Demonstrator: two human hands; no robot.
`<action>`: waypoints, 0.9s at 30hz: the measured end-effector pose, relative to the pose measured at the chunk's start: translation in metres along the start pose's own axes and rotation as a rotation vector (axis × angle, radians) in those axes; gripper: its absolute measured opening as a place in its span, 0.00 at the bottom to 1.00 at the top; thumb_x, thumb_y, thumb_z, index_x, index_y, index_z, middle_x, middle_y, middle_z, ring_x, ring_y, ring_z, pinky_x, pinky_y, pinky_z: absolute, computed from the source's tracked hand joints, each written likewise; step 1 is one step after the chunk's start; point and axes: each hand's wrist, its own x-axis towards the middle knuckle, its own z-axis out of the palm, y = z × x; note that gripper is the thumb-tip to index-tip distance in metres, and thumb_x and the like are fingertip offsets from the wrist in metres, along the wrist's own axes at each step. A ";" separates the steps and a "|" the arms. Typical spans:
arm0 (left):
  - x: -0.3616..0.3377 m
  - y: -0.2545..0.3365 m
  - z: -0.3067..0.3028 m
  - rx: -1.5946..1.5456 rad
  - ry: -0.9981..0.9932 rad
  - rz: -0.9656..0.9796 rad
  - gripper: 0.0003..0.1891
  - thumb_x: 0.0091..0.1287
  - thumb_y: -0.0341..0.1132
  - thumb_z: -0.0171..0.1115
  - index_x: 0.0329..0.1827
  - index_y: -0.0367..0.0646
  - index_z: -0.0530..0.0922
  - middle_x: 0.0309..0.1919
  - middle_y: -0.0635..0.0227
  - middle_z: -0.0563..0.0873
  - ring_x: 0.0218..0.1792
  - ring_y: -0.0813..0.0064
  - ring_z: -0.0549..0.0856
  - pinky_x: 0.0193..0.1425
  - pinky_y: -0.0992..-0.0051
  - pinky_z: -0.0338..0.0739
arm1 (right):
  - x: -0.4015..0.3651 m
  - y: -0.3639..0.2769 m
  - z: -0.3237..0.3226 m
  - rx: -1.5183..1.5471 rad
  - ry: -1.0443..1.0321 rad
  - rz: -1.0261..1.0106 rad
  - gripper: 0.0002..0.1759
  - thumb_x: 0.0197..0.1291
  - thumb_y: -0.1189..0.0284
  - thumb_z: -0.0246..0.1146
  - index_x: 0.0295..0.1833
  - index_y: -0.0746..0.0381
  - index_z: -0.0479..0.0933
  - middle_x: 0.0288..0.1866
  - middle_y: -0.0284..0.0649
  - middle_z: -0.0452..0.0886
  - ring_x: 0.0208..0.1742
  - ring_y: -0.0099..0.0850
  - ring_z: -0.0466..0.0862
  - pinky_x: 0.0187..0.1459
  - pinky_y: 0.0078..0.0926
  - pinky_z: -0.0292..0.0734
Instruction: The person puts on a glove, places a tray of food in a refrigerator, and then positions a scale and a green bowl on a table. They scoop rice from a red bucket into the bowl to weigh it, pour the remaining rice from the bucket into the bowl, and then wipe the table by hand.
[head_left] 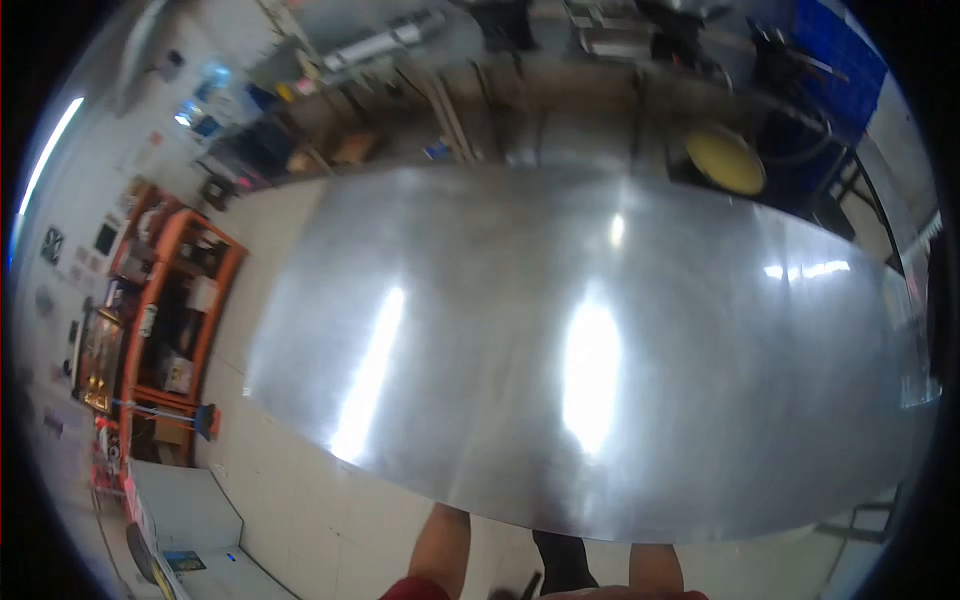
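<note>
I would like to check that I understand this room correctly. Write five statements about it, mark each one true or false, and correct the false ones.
1. The metal table shows bright reflections on its top. True.
2. The orange shelf stands at the right of the picture. False: it stands at the left.
3. The round yellow object lies on the tabletop. False: it is beyond the far edge.
4. Both hands are clearly visible. False: only the left forearm and right forearm show.
5. A red sleeve appears at the bottom. True.

No readable text, labels, brands, numbers or signs, wall papers (85, 258) blurred
</note>
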 end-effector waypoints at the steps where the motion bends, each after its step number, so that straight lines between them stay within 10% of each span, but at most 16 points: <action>1: 0.017 -0.005 0.008 -0.006 -0.012 -0.063 0.30 0.72 0.42 0.62 0.75 0.41 0.68 0.65 0.54 0.79 0.62 0.56 0.81 0.67 0.55 0.77 | -0.006 -0.002 -0.003 0.046 0.009 0.020 0.28 0.72 0.69 0.55 0.74 0.67 0.68 0.74 0.54 0.72 0.71 0.49 0.75 0.72 0.44 0.68; 11: 0.057 0.015 0.055 -0.009 -0.138 -0.209 0.31 0.72 0.42 0.61 0.75 0.37 0.68 0.64 0.55 0.81 0.61 0.58 0.82 0.65 0.60 0.79 | -0.040 -0.054 -0.036 0.496 0.125 0.073 0.29 0.70 0.69 0.59 0.74 0.68 0.68 0.73 0.52 0.74 0.70 0.46 0.76 0.70 0.43 0.70; 20: -0.238 0.083 -0.151 -0.334 -0.032 -0.259 0.34 0.68 0.37 0.62 0.75 0.33 0.64 0.62 0.49 0.81 0.60 0.53 0.83 0.64 0.57 0.80 | -0.134 -0.129 0.100 1.082 0.028 -0.154 0.35 0.65 0.68 0.67 0.74 0.70 0.67 0.69 0.49 0.76 0.66 0.39 0.77 0.67 0.36 0.73; 27: -0.427 0.158 -0.315 -0.477 0.423 -0.092 0.32 0.69 0.42 0.58 0.73 0.34 0.68 0.63 0.49 0.81 0.61 0.53 0.82 0.67 0.58 0.78 | -0.203 -0.286 0.228 0.746 -0.519 -0.271 0.41 0.66 0.64 0.69 0.78 0.69 0.59 0.73 0.50 0.71 0.70 0.37 0.74 0.68 0.34 0.71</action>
